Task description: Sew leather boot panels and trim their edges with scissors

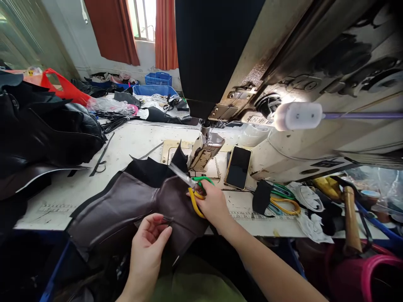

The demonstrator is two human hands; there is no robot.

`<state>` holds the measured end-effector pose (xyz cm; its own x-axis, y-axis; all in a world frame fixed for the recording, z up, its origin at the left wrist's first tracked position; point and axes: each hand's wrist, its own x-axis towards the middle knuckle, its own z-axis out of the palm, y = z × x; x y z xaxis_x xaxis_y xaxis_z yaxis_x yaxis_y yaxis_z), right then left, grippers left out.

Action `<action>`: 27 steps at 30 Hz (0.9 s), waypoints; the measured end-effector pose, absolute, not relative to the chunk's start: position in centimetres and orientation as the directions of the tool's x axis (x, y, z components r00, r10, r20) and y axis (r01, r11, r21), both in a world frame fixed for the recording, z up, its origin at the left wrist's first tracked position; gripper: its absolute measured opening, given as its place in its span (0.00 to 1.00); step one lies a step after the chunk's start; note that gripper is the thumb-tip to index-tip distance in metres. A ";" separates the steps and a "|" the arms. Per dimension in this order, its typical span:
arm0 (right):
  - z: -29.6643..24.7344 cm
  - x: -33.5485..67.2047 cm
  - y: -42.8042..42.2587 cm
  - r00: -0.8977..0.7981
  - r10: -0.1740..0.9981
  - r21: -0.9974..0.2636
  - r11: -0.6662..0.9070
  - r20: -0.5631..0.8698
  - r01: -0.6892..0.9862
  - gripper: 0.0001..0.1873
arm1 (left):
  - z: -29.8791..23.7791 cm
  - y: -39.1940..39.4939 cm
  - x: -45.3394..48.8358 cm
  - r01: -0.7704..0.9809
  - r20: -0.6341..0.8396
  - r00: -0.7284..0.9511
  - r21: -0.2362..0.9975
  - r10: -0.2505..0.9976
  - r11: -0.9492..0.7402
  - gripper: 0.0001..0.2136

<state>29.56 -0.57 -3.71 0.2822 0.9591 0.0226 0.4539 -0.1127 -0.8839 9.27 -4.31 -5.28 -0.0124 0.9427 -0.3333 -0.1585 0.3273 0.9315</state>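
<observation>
At the desk's near edge, our left hand (147, 241) pinched the leather (126, 205), thumb and fingers closed on a seam near its near side. The leather, a dark brown piece with a black lining showing at its far end, lay across the near edge and hung partly over it toward our lap. Just to the right, our right hand (212, 205) was closed around the scissors (189, 184), fingers through the yellow and green handles, the blades pointing away and to the left above the leather. We could not tell whether the blades touched it.

Farther right along the near edge lay a black patch (262, 196), spare scissors (285, 201) and a hammer (351, 218) among scraps. Beyond our right hand, a phone (238, 167) lay face up, just beside the presser foot (204, 151) of the sewing machine (283, 84), which filled the right side of the desk (126, 142). A white lamp (297, 116) stuck out from the machine.

On the left edge sat a heap of black leather (47, 126), with a red bag (63, 88) behind it. At the far edge stood blue baskets (158, 78), and past them hung orange curtains (110, 29).
</observation>
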 end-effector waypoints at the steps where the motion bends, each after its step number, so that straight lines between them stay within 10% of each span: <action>1: -3.3 30.0 -1.1 0.242 0.964 -0.837 -0.039 0.113 0.545 0.12 | -5.2 -4.1 9.5 -0.146 -0.323 -0.028 0.938 0.946 0.316 0.21; 10: -2.3 33.6 -6.6 -0.247 0.902 -0.055 0.283 0.354 0.957 0.02 | -4.5 -3.0 11.2 -0.092 -0.285 -0.027 0.955 0.958 0.281 0.22; 27: -2.9 33.8 -6.8 -0.326 0.825 0.116 0.308 0.461 0.944 0.12 | -2.8 -2.5 12.0 -0.117 -0.315 -0.050 0.944 0.948 0.308 0.25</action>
<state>33.79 -6.76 -2.94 -0.3264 0.8251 0.4611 0.9441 0.3084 0.1165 11.96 -2.48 -2.81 -0.0502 0.9477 -0.3151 -0.1170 0.3077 0.9443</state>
